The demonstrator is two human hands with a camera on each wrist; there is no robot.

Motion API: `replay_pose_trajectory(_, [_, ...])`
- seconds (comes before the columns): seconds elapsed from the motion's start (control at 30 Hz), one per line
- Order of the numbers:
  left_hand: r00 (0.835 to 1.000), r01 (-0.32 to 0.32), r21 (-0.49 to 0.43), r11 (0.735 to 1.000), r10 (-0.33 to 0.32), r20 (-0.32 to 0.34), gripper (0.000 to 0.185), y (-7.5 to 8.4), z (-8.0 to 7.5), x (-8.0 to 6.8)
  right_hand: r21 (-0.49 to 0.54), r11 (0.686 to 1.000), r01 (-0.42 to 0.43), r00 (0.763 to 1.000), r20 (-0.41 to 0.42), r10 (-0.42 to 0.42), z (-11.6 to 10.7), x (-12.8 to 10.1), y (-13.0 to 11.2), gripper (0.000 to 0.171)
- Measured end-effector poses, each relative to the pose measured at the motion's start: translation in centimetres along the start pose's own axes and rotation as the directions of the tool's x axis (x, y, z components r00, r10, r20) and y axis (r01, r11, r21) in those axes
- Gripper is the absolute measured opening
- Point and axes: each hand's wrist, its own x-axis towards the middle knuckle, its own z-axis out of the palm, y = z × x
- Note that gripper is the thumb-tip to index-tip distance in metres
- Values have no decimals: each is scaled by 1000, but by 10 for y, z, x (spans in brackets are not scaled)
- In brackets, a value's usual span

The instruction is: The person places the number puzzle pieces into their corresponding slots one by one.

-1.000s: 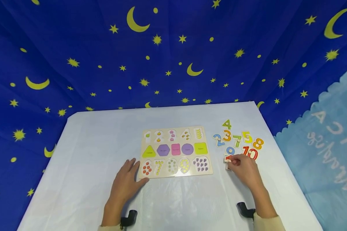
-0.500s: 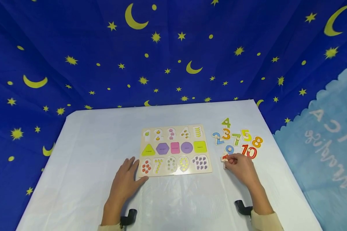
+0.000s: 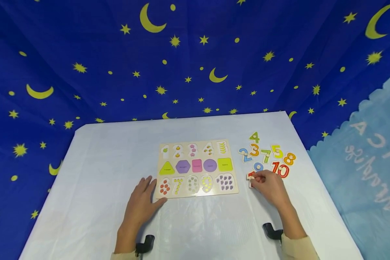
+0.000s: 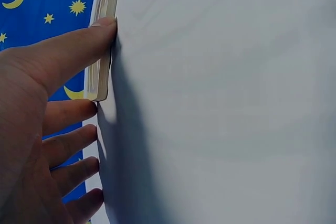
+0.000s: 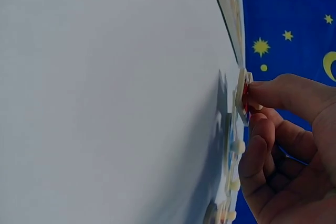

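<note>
In the head view my right hand (image 3: 269, 186) pinches a red number 1 puzzle piece (image 3: 250, 177), partly hidden by the fingers. The right wrist view shows thumb and fingertips at the knob of this piece (image 5: 242, 95), which is apart from the table. My left hand (image 3: 141, 203) rests at the near left corner of a wooden number puzzle board (image 3: 198, 195). In the left wrist view its thumb lies along the edge of the board (image 4: 103, 85), the other fingers loosely extended. Recesses with fruit pictures and coloured shapes cover the board.
Right of the board lie several knobbed number pieces, among them a blue 2 (image 3: 245, 155), a green 4 (image 3: 254, 137), a red 10 (image 3: 280, 169) and a partly covered blue piece (image 3: 258, 166). The white table (image 3: 117, 151) meets a blue starry cloth (image 3: 188, 57) behind.
My right hand has carried the number 1 piece a little to the left, towards the board. The left hand and board have stayed in place; the head view has shifted slightly.
</note>
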Motion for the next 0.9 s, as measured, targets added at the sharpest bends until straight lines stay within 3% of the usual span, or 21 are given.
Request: replay_pose_trajectory(0.9, [1000,-7,-24,1000,6,-18,84,-3,3,-2,62,996,63,996,58,-66,16,29,-35,18])
